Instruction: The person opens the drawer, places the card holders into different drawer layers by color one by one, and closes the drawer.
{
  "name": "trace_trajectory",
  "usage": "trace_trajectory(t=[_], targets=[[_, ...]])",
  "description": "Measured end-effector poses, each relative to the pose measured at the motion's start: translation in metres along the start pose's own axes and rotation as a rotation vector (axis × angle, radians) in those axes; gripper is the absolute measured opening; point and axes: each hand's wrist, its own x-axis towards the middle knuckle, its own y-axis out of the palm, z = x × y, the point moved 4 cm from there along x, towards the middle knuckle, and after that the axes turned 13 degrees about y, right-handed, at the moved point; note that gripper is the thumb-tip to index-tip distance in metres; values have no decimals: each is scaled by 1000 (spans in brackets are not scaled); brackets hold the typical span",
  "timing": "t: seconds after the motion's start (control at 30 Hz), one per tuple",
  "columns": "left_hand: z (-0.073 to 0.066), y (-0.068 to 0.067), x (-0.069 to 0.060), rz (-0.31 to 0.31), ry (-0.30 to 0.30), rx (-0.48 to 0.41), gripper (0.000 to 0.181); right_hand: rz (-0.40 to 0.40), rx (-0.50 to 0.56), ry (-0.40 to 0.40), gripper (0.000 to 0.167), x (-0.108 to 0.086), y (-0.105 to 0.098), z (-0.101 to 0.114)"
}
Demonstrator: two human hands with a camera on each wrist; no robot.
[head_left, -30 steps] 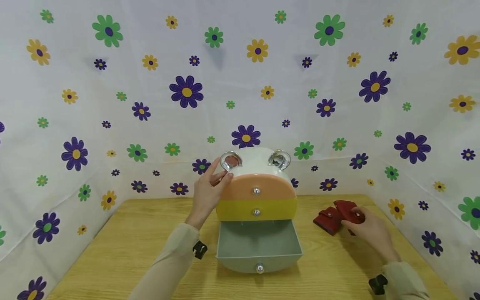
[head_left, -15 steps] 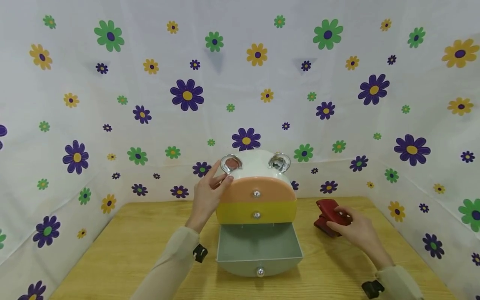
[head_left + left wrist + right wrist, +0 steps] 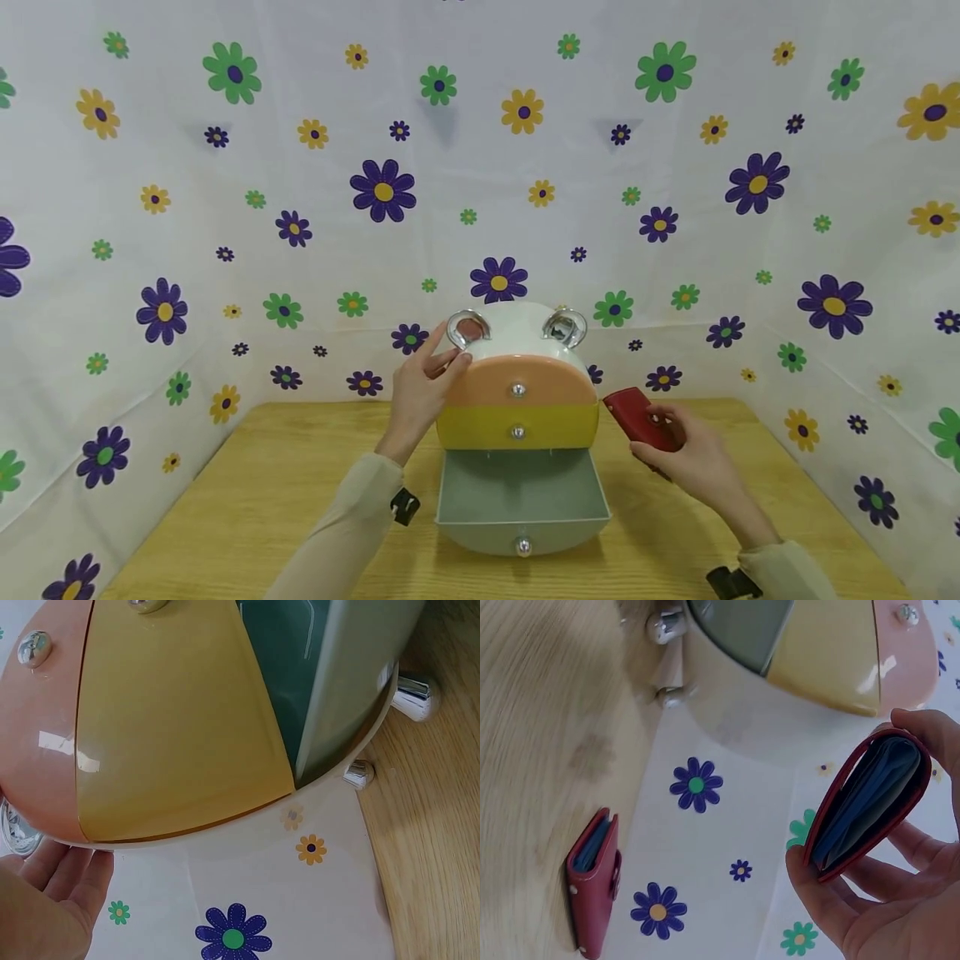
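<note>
A small chest of drawers (image 3: pixel 513 333) with a white top and two silver ear-like rings stands in the middle of the table. Its orange drawer (image 3: pixel 480 385) and yellow drawer (image 3: pixel 480 427) are closed; the green bottom drawer (image 3: pixel 480 537) is pulled out and looks bare inside. My left hand (image 3: pixel 420 400) rests against the chest's upper left side, fingertips touching its edge near the ring. To the right, my right hand (image 3: pixel 701 462) holds a red wallet (image 3: pixel 637 417) above the table, thumb and fingers around it. Bluish inner sleeves (image 3: pixel 874 795) show in its open end.
A second red wallet (image 3: pixel 592 892) stands on the wooden table (image 3: pixel 300 492), seen in the right wrist view; in the head view it is mostly hidden by the held wallet and hand. White flowered cloth (image 3: pixel 300 183) surrounds the table at the back and sides.
My right hand has lifted the red wallet off and carried it left toward the chest, past the other wallet. My left hand stays in place at the chest.
</note>
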Motion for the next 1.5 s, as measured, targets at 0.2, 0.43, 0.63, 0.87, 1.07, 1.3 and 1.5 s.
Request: trace_trajectory(t=[0.2,0.43,0.63,0.87,1.07,1.3,1.5], targets=[[1,0,1,-13,18,-7,69,33,66,-62,61,-5,3,11],[2,1,-1,-1,4,-7,68,84,104,-155,55,-9,10,11],[2,2,-2,-3,6,-3,68,144,150,-193,53,-13,15,8],[3,2,-2,2,-8,6,69,268,87,-268,51,-17,29,10],[4,2,-1,2,-2,-2,70,317,-38,-290,45,-20,40,21],[4,2,-2,-6,28,-5,71,357,-153,-328,42,-22,56,38],[4,2,-1,-4,26,-9,72,357,-234,-397,36,-21,70,50]])
